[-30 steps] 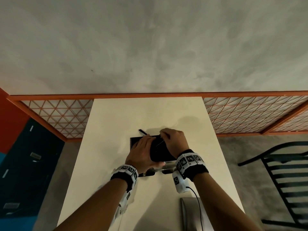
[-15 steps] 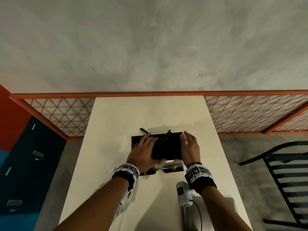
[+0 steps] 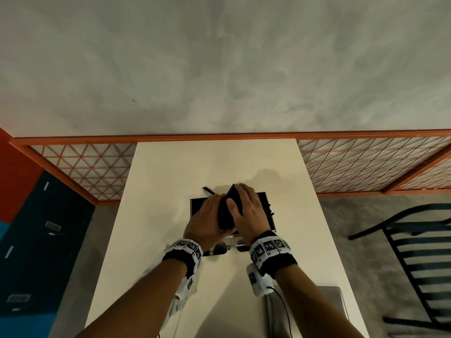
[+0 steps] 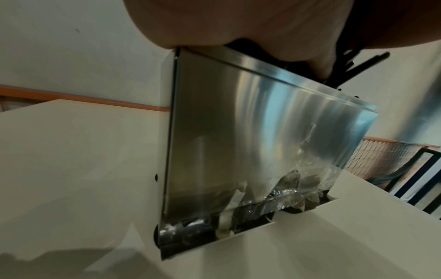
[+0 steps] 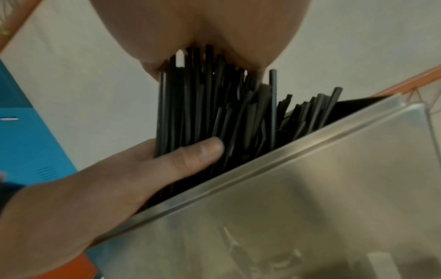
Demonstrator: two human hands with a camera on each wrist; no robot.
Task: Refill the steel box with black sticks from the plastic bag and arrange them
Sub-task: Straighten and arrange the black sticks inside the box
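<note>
Sticks, black [image 5: 207, 105], many, thin and straight: a bundle stands near upright in the open top of the steel box [image 5: 322, 188], long axis running up out of the box toward the right palm, with a looser fan of shorter-showing sticks leaning away along the box's length. Left hand [image 5: 114, 173]: thumb lies across the near face of the bundle just above the rim, fingers behind it out of sight, so the hand clasps the sticks from the left side. Right hand [image 3: 246, 211]: fingers curved over the bundle's top ends, palm touching the tips; it caps and grips them from above and from the right. Both hands meet on the bundle in the head view, each about equally near; the sticks lie between them, and the judged next move, pressing the ends level and squaring the bundle into the box, turns on that vertical axis staying between thumb and palm. One stray stick [image 3: 208, 190] lies flat on the table [image 3: 170, 167] just beyond the box's far left corner, apart from both hands. Plastic bag [image 4: 286, 188], clear and crumpled, lies against the foot of the box's near wall. Beyond: grey wall, orange lattice panels [image 3: 366, 164], dark slatted chair [image 3: 415, 252] to the right.
</note>
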